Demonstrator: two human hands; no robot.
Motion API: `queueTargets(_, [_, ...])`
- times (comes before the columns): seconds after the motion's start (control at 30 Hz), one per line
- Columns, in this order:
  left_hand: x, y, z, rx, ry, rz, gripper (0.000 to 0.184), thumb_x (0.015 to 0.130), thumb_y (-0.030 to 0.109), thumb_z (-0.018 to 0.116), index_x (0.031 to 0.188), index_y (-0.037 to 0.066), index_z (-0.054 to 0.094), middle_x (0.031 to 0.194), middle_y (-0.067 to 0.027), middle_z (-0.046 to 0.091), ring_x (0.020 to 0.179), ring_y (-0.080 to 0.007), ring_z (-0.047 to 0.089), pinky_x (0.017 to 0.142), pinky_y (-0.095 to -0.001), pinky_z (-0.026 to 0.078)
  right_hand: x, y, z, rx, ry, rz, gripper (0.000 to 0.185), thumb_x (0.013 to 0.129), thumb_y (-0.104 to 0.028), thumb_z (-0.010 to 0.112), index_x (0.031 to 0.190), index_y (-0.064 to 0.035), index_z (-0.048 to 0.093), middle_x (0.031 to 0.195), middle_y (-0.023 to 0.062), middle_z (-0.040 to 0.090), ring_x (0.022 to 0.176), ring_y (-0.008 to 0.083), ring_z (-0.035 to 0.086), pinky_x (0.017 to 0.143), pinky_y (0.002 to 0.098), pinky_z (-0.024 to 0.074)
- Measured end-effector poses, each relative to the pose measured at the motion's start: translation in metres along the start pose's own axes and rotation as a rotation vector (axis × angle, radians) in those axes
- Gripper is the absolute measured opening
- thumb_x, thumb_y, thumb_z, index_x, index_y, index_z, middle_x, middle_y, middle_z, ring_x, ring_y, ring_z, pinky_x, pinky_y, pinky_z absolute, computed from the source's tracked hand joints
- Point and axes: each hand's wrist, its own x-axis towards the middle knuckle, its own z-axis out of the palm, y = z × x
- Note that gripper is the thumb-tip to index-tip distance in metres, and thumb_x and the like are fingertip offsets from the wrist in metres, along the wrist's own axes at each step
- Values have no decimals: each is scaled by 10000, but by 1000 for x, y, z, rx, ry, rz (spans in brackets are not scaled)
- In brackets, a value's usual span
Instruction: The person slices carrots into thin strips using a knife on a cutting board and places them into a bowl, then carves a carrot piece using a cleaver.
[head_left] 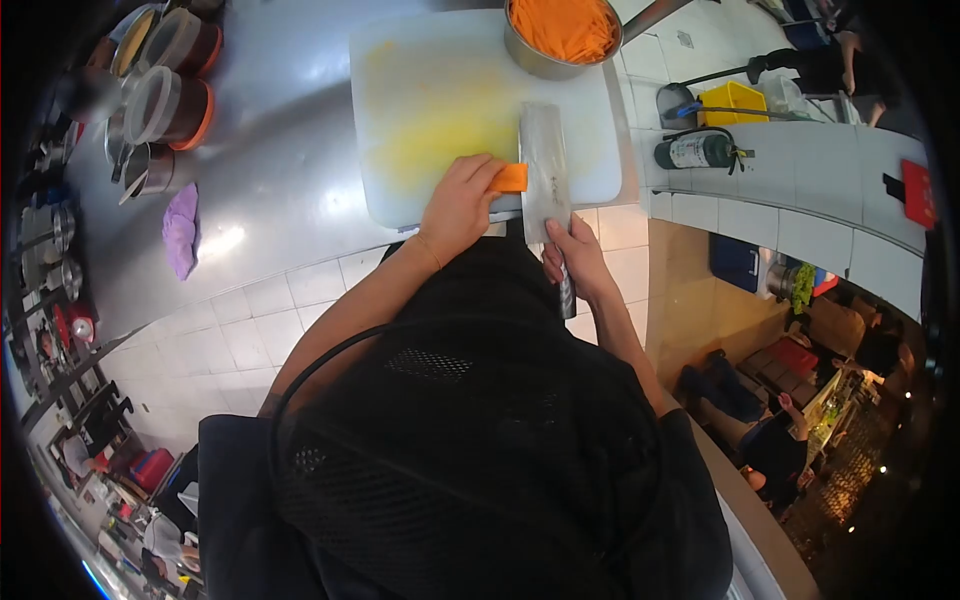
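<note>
My left hand (463,207) grips a piece of carrot (511,178) near the front edge of a white cutting board (395,125), its fingers curled over the left end. In my right hand (580,258) is a cleaver (545,165), held where handle and blade meet. The broad blade points away from me, and its left edge meets the right end of the carrot. Yellow stains mark the board. At the board's far right stands a metal pot (545,62) heaped with carrot strips (565,28).
The board lies on a steel counter (290,130). On its left are a purple cloth (181,230), lidded tubs (160,105) and a small pot (150,170). A green gas cylinder (695,150) and a yellow bin (735,100) stand at right. Other people work farther off.
</note>
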Motion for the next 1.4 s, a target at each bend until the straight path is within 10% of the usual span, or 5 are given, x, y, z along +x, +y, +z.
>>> queueTargets(1.07, [3, 2, 1, -1, -20, -34, 412, 888, 31, 702, 1281, -43, 603, 1256, -190, 589, 1180, -400, 545, 1046, -458, 469, -70, -59, 53, -606, 244, -97, 182, 1071, -90, 537, 1231, -3, 515, 669, 85, 552, 529, 160, 549, 512, 360, 455])
queueTargets(1.23, [4, 3, 0, 5, -23, -29, 413, 887, 28, 702, 1281, -44, 602, 1247, -190, 588, 1182, -397, 545, 1046, -455, 471, -64, -51, 50, -778, 280, -189, 215, 1043, -87, 557, 1219, 27, 508, 839, 308, 657, 791, 476, 676, 713, 505, 513])
queueTargets(1.4, [3, 2, 2, 27, -13, -20, 416, 886, 26, 700, 1284, -40, 600, 1252, -198, 584, 1182, -403, 544, 1049, -458, 470, -68, -59, 52, -803, 256, -115, 223, 1047, -101, 561, 1204, 38, 486, 926, 356, 663, 914, 544, 661, 787, 515, 520])
